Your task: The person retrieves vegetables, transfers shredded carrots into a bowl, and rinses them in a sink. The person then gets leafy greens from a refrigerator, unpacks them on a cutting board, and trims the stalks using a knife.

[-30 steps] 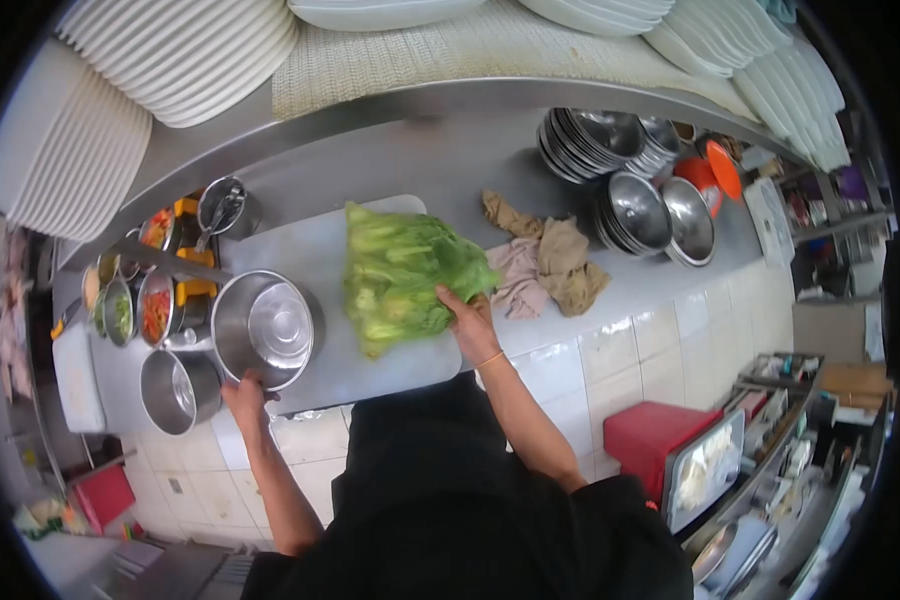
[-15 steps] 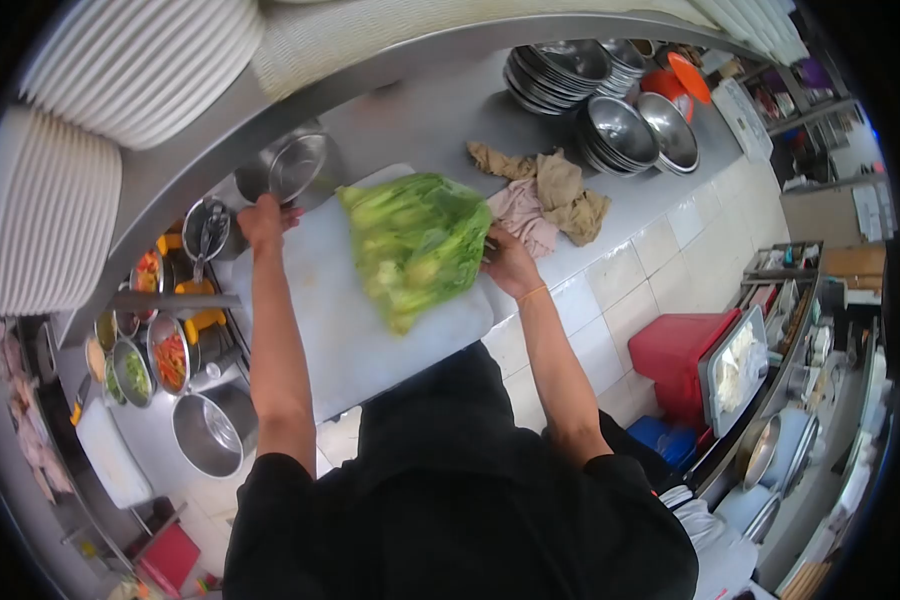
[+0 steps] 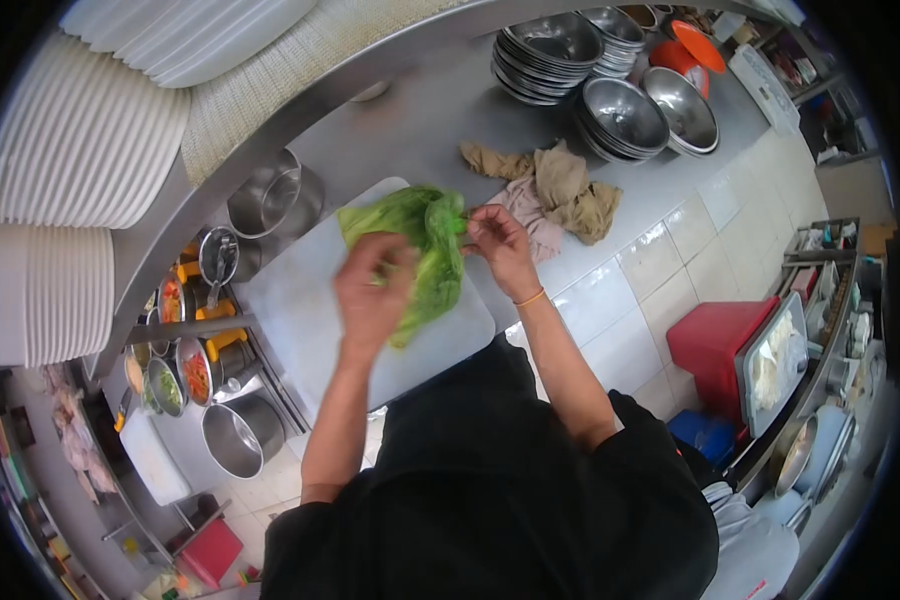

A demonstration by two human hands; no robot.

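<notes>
A clear plastic bag of lettuce (image 3: pixel 435 270) rests on a white cutting board (image 3: pixel 300 285). My right hand (image 3: pixel 500 240) pinches the bag at its right edge between thumb and fingers. Over the bag's left side is my left hand (image 3: pixel 373 290), smeared by motion, its fingers curled. Whether it touches the bag I cannot tell. Behind the board, two nested steel pots (image 3: pixel 270 195) stand on the counter. Just right of my right hand lie crumpled brown cloths (image 3: pixel 570 190) and a pinkish cloth (image 3: pixel 530 215).
Stacked steel bowls (image 3: pixel 625 115) stand at the back right. White plates (image 3: pixel 80 130) fill a shelf at upper left. Containers of cut vegetables (image 3: pixel 192 370) and a steel pot (image 3: pixel 240 440) are on the left. A red bin (image 3: pixel 710 340) is on the right.
My left hand has moved from the steel pots to above the bag of lettuce. The bag's right side is lifted and folded leftward, with my right hand still at its edge.
</notes>
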